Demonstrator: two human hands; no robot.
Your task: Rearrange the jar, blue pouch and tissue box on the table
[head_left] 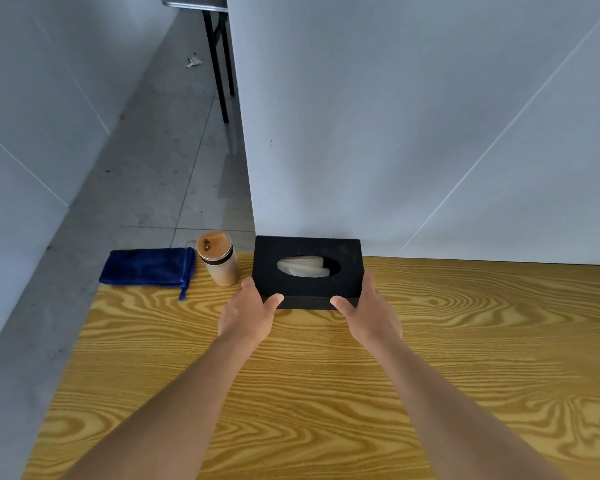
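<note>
1. left hand (246,311) and right hand (368,311) clasp the black rectangular tissue box (307,271) by its near corners, thumbs on its front, likely to shift it.
2. box sits at the far edge of the yellow wood-grain tabletop (326,375); cork-lidded glass jar (218,258) and blue cloth pouch (148,268) lie left of it.

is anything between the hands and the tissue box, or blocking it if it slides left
Nothing separates them: the left hand and right hand already grip the tissue box. Leftward, the jar stands close beside it, with the blue pouch beyond.
</note>
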